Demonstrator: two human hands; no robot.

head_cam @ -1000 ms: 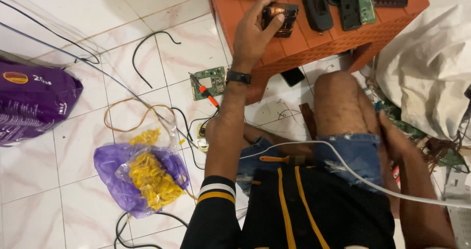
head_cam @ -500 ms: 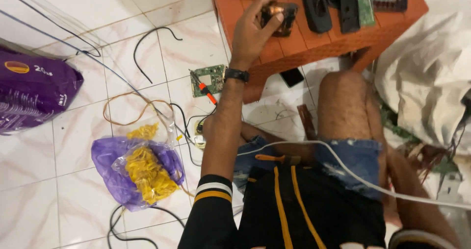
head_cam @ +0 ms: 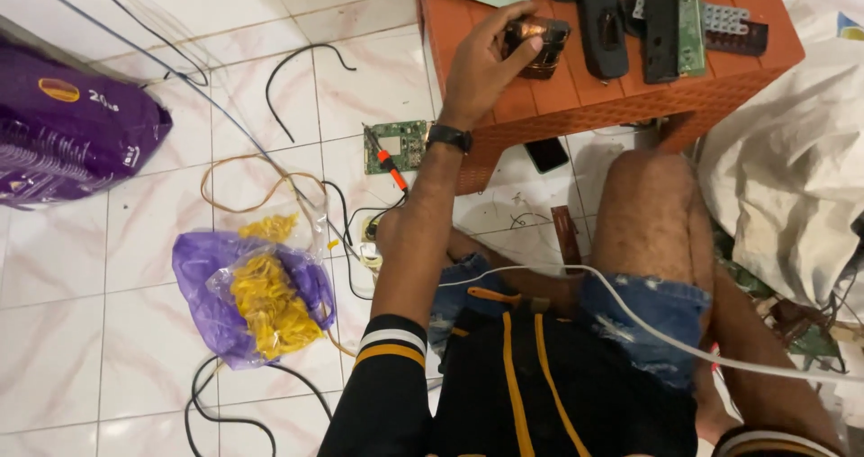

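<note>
My left hand (head_cam: 477, 66) reaches up to an orange plastic stool (head_cam: 621, 102) and grips a small dark device (head_cam: 538, 43) resting on its top, thumb across it. A black watch (head_cam: 448, 138) sits on that wrist. Just right of the device lie two black remote bodies (head_cam: 601, 25), a green circuit board (head_cam: 691, 25) and a grey rubber keypad (head_cam: 736, 27). My right arm (head_cam: 765, 385) runs down along my right thigh at the lower right. Its hand is hidden from view.
On the tiled floor lie a green circuit board (head_cam: 396, 147), an orange-handled tool (head_cam: 389, 162), a dark phone (head_cam: 546, 154), loose cables, a purple bag of yellow pieces (head_cam: 261, 300) and a purple pack (head_cam: 63, 133). White cloth (head_cam: 792, 196) is heaped at right. A white cable (head_cam: 675, 340) crosses my lap.
My left hand stays on the small dark device on the stool. The view has shifted slightly; nothing else has visibly moved.
</note>
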